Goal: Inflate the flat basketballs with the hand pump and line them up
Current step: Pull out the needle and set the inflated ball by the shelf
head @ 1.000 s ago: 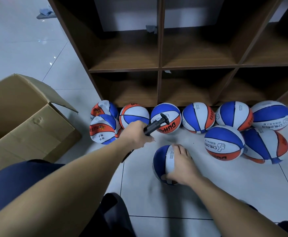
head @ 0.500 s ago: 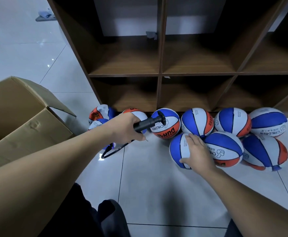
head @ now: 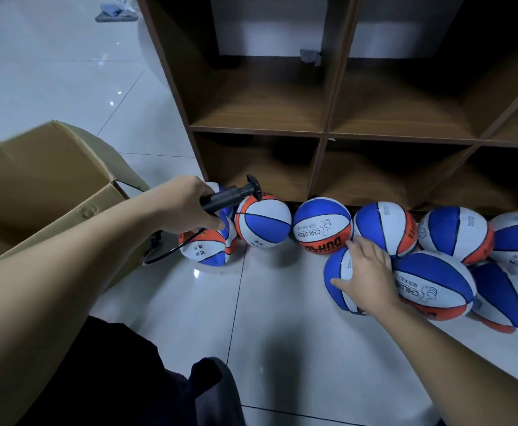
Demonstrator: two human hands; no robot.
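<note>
Basketball [head: 340,276], front row below the shelf [head: 322,135]: my right hand [head: 367,272] presses it, fingers spread, into line. My left hand [head: 187,204] grips the pump [head: 224,196], kept clear.

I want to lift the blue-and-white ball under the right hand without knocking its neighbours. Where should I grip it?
Grip the blue-and-white ball across its open left and near sides, coming from above; its right flank presses against the blue, white and orange ball, leaving no room for fingers there.
</note>
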